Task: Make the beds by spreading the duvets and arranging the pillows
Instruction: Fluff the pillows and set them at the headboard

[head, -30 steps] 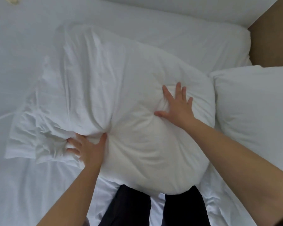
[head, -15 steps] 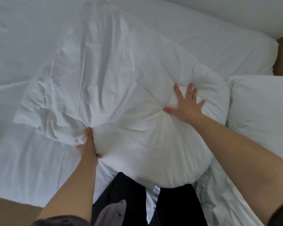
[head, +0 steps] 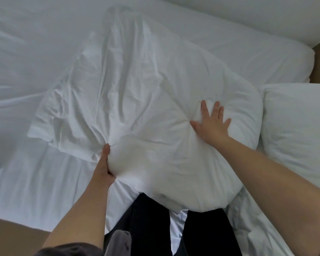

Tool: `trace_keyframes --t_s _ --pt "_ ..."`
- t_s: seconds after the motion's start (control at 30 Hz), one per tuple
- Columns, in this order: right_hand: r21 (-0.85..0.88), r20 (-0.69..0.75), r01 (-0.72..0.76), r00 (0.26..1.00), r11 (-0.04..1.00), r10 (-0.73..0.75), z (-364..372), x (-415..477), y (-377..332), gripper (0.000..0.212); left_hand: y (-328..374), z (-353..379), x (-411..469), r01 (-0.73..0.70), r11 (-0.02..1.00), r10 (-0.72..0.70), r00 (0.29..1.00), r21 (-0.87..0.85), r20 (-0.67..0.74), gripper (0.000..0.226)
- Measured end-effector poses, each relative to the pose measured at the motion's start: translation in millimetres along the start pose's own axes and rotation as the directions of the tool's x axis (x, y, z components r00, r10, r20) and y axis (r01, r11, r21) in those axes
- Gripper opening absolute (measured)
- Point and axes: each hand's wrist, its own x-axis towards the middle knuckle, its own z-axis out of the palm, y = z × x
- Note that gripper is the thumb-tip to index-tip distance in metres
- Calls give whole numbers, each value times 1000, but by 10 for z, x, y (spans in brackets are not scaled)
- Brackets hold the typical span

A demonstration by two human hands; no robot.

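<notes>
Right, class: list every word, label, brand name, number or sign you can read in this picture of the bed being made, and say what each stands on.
None: no text can be read anywhere in this view.
The big pillow, the second pillow beside it, the bed sheet and the dark trousers all show plain fabric, with no label, tag or print in view.

The left grip (head: 104, 163) stands on its edge, thumb pointing forward and fingers curled under, pinching a bulge of the pillow (head: 155, 115). The right grip (head: 211, 124) lies palm down, fingers straight and spread, pressing flat into the same pillow. Both forearms are bare and reach forward.
</notes>
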Motion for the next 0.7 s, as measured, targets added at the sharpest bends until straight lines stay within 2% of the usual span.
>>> trace_keyframes --t_s 0.07,0.13,0.2,0.27,0.37,0.43,0.5,0.57,0.67,0.7 --pt "12 16 -4 1000 1000 3 -30 -49 2 80 19 75 -80 -6 1000 6 1000 21 -8 35" --pt "43 36 -1 999 999 0 -112 -75 24 80 52 204 -163 -36 999 36 999 32 -6 54" --pt "94 87 0 996 996 -9 -268 -94 28 79 180 406 -246 -102 993 101 995 51 16 72" --pt "136 140 54 987 989 -73 -446 -82 29 70 419 722 -362 -202 977 199 979 66 45 76" --pt "356 102 163 972 920 -211 -800 -68 -14 55 897 1406 -689 -359 930 356 933 80 53 56" --pt "572 2 212 965 792 -260 -1143 -61 -70 53 1199 1934 -919 -431 896 431 902 108 26 43" --pt "702 -29 230 955 674 -296 -1515 -14 -127 54 1444 2434 -1135 -505 848 506 862 157 40 33" --pt "761 -35 242 942 602 -334 -1928 2 -148 54 1607 2895 -1334 -562 798 553 827 219 106 18" --pt "805 -47 203 959 558 -281 -2382 -51 -149 45 1743 3435 -1572 -592 757 576 804 276 145 18" --pt "800 -137 254 959 544 -247 -2593 -29 -24 44 1772 3722 -1715 -613 745 589 790 265 172 21"
